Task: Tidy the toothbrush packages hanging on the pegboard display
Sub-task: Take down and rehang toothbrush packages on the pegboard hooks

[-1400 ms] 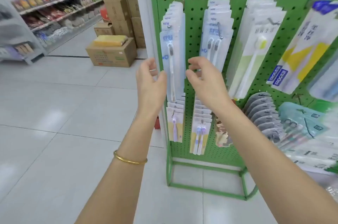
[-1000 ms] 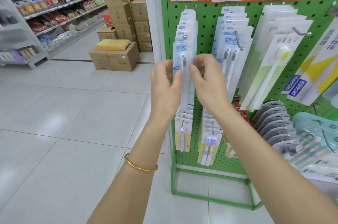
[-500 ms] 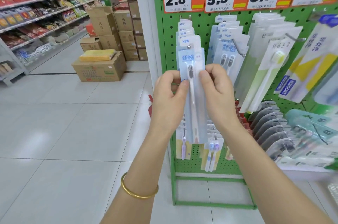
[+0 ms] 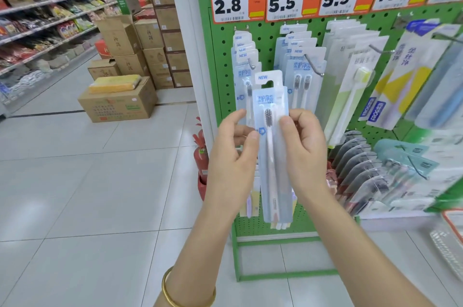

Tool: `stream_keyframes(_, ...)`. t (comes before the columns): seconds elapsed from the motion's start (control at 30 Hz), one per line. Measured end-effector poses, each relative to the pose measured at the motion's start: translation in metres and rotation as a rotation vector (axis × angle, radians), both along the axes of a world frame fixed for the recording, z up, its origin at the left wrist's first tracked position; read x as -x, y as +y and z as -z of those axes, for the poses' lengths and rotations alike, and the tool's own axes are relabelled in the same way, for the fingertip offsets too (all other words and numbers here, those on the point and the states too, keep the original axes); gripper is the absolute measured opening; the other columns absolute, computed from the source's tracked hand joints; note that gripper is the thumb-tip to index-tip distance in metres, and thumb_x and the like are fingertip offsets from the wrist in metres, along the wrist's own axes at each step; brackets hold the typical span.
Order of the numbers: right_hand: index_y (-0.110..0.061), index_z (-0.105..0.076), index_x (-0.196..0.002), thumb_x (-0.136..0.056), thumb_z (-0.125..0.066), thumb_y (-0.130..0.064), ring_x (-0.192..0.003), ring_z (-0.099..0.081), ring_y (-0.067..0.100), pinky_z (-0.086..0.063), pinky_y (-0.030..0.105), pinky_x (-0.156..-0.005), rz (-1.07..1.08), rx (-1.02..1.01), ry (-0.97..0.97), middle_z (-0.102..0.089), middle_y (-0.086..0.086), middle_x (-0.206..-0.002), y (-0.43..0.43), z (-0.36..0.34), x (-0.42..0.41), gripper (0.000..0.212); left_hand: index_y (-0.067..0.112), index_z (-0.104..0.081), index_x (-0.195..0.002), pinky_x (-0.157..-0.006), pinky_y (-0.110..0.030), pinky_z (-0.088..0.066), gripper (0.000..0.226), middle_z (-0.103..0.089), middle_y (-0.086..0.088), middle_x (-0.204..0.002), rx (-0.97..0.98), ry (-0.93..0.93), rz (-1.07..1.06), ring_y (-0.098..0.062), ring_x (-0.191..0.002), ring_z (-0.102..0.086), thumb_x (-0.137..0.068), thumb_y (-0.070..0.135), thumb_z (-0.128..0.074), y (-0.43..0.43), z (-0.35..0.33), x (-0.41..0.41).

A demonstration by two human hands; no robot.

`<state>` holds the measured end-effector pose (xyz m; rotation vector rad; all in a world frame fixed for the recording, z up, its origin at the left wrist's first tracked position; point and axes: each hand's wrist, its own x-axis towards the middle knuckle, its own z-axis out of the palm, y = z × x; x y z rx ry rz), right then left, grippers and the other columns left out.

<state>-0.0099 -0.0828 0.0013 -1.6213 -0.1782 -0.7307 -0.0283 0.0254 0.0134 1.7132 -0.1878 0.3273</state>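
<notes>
The pale-blue plastic toothbrush package point(image 4: 273, 168) is upright, off any hook, before the green perforated pegboard point(image 4: 266, 38). Identical packages point(image 4: 244, 73) hang on the pegboard behind it.

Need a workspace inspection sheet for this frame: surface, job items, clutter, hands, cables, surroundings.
Surface: green pegboard, with hooks and price tags above.
Job's things: one toothbrush pack is upright in front of the 2.8 row, apparently off its hook; the other rows hang.
Clutter: boxes on the floor; red extinguisher beside the rack.
Grippers: left hand and right hand each pinch a side edge of the pack.
Cables: nothing seen.
Surroundings: tiled floor; stocked shelves at left.
</notes>
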Motion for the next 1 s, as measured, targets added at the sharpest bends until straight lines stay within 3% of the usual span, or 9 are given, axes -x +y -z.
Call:
stream_keyframes(0.17, -0.038, -0.056, -0.084, -0.092, -0.053, -0.027, -0.079, -0.054, -0.001, -0.040, 0.014, -0.072, 0.001, 0.110, 0.031, -0.058, -0.020, -0.080, -0.021, 0.022, 0.021, 0.013, 0.036, -0.046, -0.127, -0.094, -0.032, -0.048, 0.031, -0.059, 0.012, -0.113, -0.012, 0.030, 0.055, -0.001, -0.105, -0.056, -0.098, 0.027, -0.047, -0.027, 0.025, 0.019)
stream_keyframes(0.3, -0.032, -0.065, -0.105, -0.095, -0.048, -0.024, -0.102, -0.051, -0.004, -0.034, 0.006, -0.085, -0.055, 0.257, 0.043, -0.062, -0.012, -0.102, -0.039, 0.044, 0.039, 0.021, 0.018, -0.053, -0.119, -0.096, -0.039, -0.049, 0.032, -0.064, 0.006, -0.110, 0.159, 0.132, 0.121, -0.009, -0.108, -0.061, -0.097, 0.039, -0.041, -0.053, 0.036, 0.029)
stream_keyframes(0.4, -0.032, -0.066, -0.113, -0.094, -0.046, -0.018, -0.110, -0.047, -0.006, -0.030, 0.003, -0.090, -0.126, 0.276, 0.148, -0.056, -0.003, -0.112, -0.049, 0.059, 0.052, 0.030, 0.026, -0.053, -0.105, -0.084, -0.023, -0.047, 0.028, -0.060, 0.014, -0.097, 0.181, 0.287, 0.008, 0.010, -0.093, -0.057, -0.096, 0.048, -0.038, -0.065, 0.047, 0.032)
stream_keyframes(0.47, -0.036, -0.064, -0.111, -0.090, -0.050, -0.014, -0.107, -0.048, -0.006, -0.033, 0.003, -0.087, -0.140, 0.299, 0.186, -0.054, -0.006, -0.112, -0.052, 0.067, 0.059, 0.033, 0.029, -0.054, -0.109, -0.089, -0.021, -0.044, 0.038, -0.060, 0.015, -0.107, 0.228, 0.431, -0.043, 0.010, -0.100, -0.055, -0.094, 0.059, -0.036, -0.070, 0.055, 0.029)
stream_keyframes(0.57, -0.029, -0.064, -0.101, -0.092, -0.055, -0.009, -0.089, -0.053, -0.002, -0.039, 0.010, -0.074, -0.066, 0.222, 0.298, -0.057, -0.008, -0.105, -0.057, 0.077, 0.063, 0.024, 0.030, -0.059, -0.118, -0.102, -0.045, -0.044, 0.072, -0.066, 0.002, -0.117, 0.324, 0.564, -0.057, -0.017, -0.110, -0.062, -0.072, 0.080, -0.034, -0.073, 0.061, 0.023)
stream_keyframes(0.67, -0.019, -0.059, -0.087, -0.093, -0.057, -0.018, -0.069, -0.050, -0.001, -0.038, 0.013, -0.064, -0.039, 0.199, 0.450, -0.058, -0.011, -0.083, -0.067, 0.084, 0.062, 0.006, 0.028, -0.065, -0.098, -0.093, -0.043, -0.050, 0.053, -0.069, 0.000, -0.096, 0.429, 0.580, -0.027, -0.020, -0.090, -0.066, -0.087, 0.071, -0.036, -0.073, 0.058, 0.016)
stream_keyframes(0.77, -0.009, -0.045, -0.066, -0.097, -0.050, -0.021, -0.057, -0.037, 0.003, -0.030, 0.019, -0.055, -0.200, 0.247, 0.502, -0.039, -0.012, -0.060, -0.065, 0.088, 0.066, 0.034, 0.025, -0.065, -0.086, -0.087, -0.040, -0.051, 0.045, -0.068, -0.001, -0.083, 0.475, 0.592, 0.013, -0.021, -0.081, -0.065, -0.091, 0.063, -0.040, -0.072, 0.061, 0.006)
stream_keyframes(0.9, -0.018, -0.035, -0.063, -0.098, -0.049, -0.019, -0.057, -0.033, 0.002, -0.028, 0.019, -0.055, -0.238, 0.237, 0.482, -0.036, -0.014, -0.058, -0.052, 0.093, 0.067, 0.037, 0.016, -0.068, -0.086, -0.076, -0.035, -0.054, 0.049, -0.069, 0.000, -0.076, 0.393, 0.559, -0.022, -0.016, -0.070, -0.064, -0.091, 0.059, -0.044, -0.067, 0.067, -0.002)
stream_keyframes(1.0, -0.015, -0.038, -0.066, -0.099, -0.047, -0.019, -0.058, -0.034, 0.002, -0.029, 0.019, -0.056, -0.222, 0.183, 0.489, -0.037, -0.013, -0.060, -0.044, 0.095, 0.065, 0.034, 0.017, -0.063, -0.094, -0.077, -0.036, -0.054, 0.040, -0.066, -0.002, -0.084, 0.364, 0.504, -0.047, -0.020, -0.079, -0.065, -0.094, 0.053, -0.045, -0.064, 0.071, -0.007)
